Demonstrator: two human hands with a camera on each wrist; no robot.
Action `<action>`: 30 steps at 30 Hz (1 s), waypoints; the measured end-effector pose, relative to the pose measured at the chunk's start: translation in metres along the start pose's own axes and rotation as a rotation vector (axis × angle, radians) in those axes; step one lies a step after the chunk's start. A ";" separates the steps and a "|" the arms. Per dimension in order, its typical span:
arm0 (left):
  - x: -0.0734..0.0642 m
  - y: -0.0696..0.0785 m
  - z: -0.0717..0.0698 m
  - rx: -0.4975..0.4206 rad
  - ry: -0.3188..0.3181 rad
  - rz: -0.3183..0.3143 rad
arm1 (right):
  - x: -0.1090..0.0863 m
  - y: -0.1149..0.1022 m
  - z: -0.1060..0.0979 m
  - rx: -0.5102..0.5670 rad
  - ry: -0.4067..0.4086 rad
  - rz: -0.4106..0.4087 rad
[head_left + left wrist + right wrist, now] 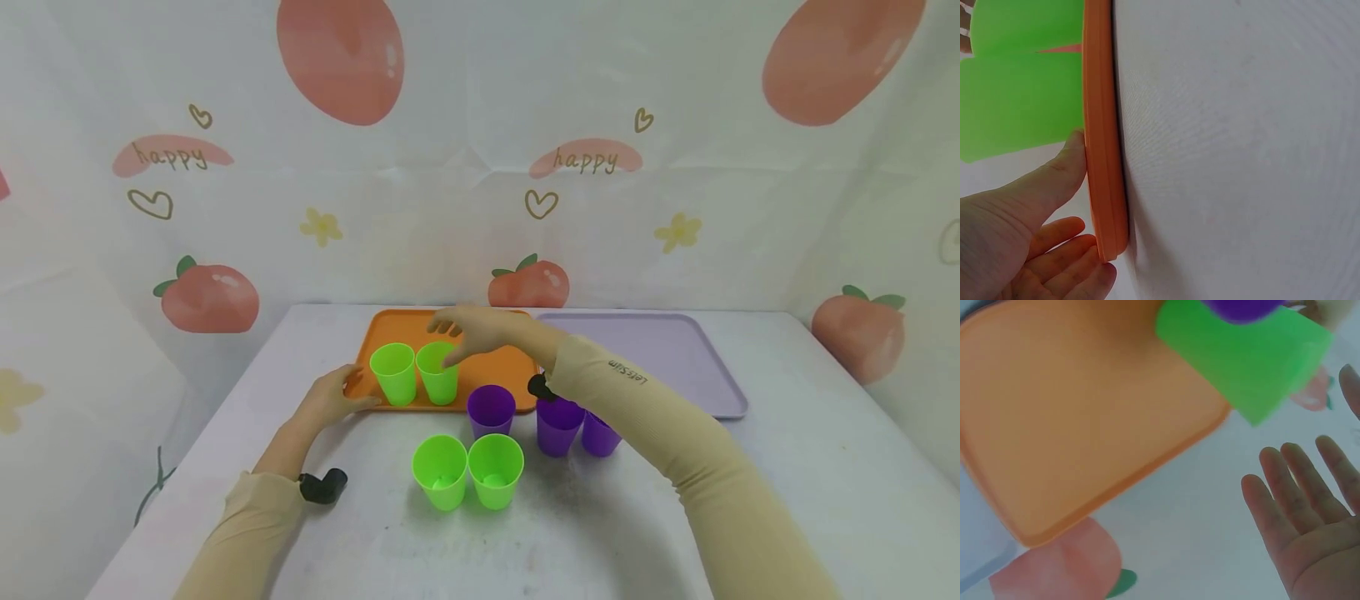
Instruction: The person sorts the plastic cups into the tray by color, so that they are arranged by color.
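My left hand (330, 398) grips the front left corner of the orange tray (487, 367), thumb on its front edge and fingers round its left side. Two bright green cups stand upright on that tray, a left cup (394, 375) and a right cup (438, 375). Above the right one hovers my right hand (480, 329), its fingers extended and holding nothing; in the right wrist view the hand is apart from the green cup (1241, 362). The left wrist view shows my thumb (1063, 169) against the orange rim (1102, 156), close beside a green cup (1022, 106).
Two more green cups (440, 471) (496, 471) stand on the white table at the front. Behind them is a purple cup (491, 412), with two others (558, 429) (600, 437) under my right forearm. A pale lilac tray (637, 358) adjoins the orange one; a patterned cloth hangs behind.
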State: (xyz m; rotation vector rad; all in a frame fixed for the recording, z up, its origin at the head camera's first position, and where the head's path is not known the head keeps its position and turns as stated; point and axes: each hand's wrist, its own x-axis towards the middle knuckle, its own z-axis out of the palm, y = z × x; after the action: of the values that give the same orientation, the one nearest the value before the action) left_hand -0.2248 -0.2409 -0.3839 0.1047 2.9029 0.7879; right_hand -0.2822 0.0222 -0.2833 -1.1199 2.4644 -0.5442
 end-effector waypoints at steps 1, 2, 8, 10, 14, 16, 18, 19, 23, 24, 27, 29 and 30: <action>0.000 0.000 0.000 -0.001 0.000 0.000 | -0.002 -0.001 -0.002 0.004 0.012 -0.010; 0.000 0.000 0.000 0.001 0.001 0.002 | -0.006 -0.002 -0.005 0.015 0.027 -0.020; -0.001 0.001 0.000 0.013 0.013 0.021 | -0.028 -0.007 -0.017 0.119 0.160 -0.141; -0.001 0.001 0.000 0.016 0.015 0.025 | -0.036 -0.006 -0.019 0.134 0.201 -0.173; -0.001 0.002 0.000 0.025 0.021 0.028 | -0.054 -0.002 -0.019 0.156 0.271 -0.183; -0.001 0.002 0.000 0.031 0.022 0.028 | -0.063 0.001 -0.018 0.177 0.294 -0.172; -0.001 0.002 0.000 0.038 0.021 0.023 | -0.072 0.004 -0.016 0.205 0.313 -0.161; -0.001 0.001 0.000 0.037 0.020 0.021 | -0.076 0.006 -0.015 0.218 0.319 -0.156; -0.001 0.001 -0.001 0.030 0.014 0.015 | -0.093 0.012 -0.010 0.250 0.337 -0.142; -0.001 0.001 -0.001 0.027 0.013 0.014 | -0.097 0.014 -0.008 0.252 0.341 -0.136; 0.000 0.001 -0.001 0.022 0.012 0.017 | -0.107 0.017 -0.003 0.261 0.353 -0.118; 0.000 0.001 0.000 0.021 0.014 0.020 | -0.114 0.018 0.002 0.264 0.362 -0.106; 0.000 0.001 0.000 0.021 0.014 0.021 | -0.118 0.019 0.004 0.265 0.368 -0.102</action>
State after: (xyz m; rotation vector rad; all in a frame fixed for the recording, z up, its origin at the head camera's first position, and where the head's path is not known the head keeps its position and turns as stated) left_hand -0.2245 -0.2403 -0.3836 0.1327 2.9283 0.7647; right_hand -0.2201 0.1239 -0.2750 -1.1202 2.5379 -1.1621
